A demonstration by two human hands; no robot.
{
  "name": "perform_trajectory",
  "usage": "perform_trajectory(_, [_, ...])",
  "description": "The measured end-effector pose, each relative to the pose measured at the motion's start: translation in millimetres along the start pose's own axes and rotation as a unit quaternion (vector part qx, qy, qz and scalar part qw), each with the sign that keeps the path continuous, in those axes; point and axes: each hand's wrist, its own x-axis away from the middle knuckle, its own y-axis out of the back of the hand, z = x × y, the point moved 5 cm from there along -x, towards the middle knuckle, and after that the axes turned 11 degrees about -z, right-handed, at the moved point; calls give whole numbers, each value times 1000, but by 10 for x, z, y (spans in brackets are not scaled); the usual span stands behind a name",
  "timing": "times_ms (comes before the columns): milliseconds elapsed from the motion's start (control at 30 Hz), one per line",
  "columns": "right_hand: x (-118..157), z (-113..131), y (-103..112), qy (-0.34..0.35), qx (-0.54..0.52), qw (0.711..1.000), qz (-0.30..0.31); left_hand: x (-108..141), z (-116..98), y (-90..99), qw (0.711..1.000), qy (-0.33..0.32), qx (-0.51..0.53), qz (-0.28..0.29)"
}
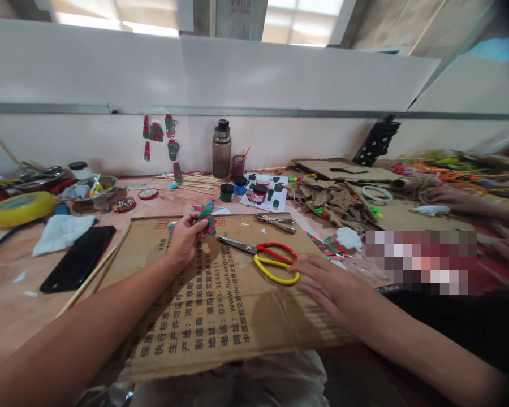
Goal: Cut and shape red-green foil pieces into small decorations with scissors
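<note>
My left hand (185, 237) pinches a small green and red patterned piece (207, 220) above the back part of a flat cardboard sheet (186, 316). Scissors (254, 251) with one red and one yellow handle loop lie on the cardboard, their blades partly open and pointing left. At the yellow and red loops, my right hand (318, 277) reaches in from the right, slightly blurred, with its fingers apart. Metal pliers (275, 223) rest near the cardboard's back edge. More green and red pieces (328, 246) lie just right of the cardboard.
A black phone (78, 259), white tissue (63, 232) and yellow tape roll (21, 208) lie left. Paint jars (226, 193) and a bottle (221, 150) stand behind. Brown woven pieces (335, 203) are piled right, near another person's hands (462, 200).
</note>
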Motion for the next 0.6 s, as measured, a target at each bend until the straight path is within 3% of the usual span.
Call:
perform_trajectory(100, [-435,-1,-213,-15,25,999,19,6,17,2,1000,8,-1,3])
perform_trajectory(200, [-638,12,-379,-5,29,998,53,7,36,8,1000,18,5,2])
perform_trajectory(300, [-698,8,-411,7,22,999,44,5,29,20,1000,12,15,-5])
perform_trajectory(467, [-716,-43,-355,-21,8,999,-25,10,-3,22,1000,11,23,-12])
perform_trajectory(600, [-766,-107,-294,-49,-71,996,-33,9,-4,17,1000,15,14,-14])
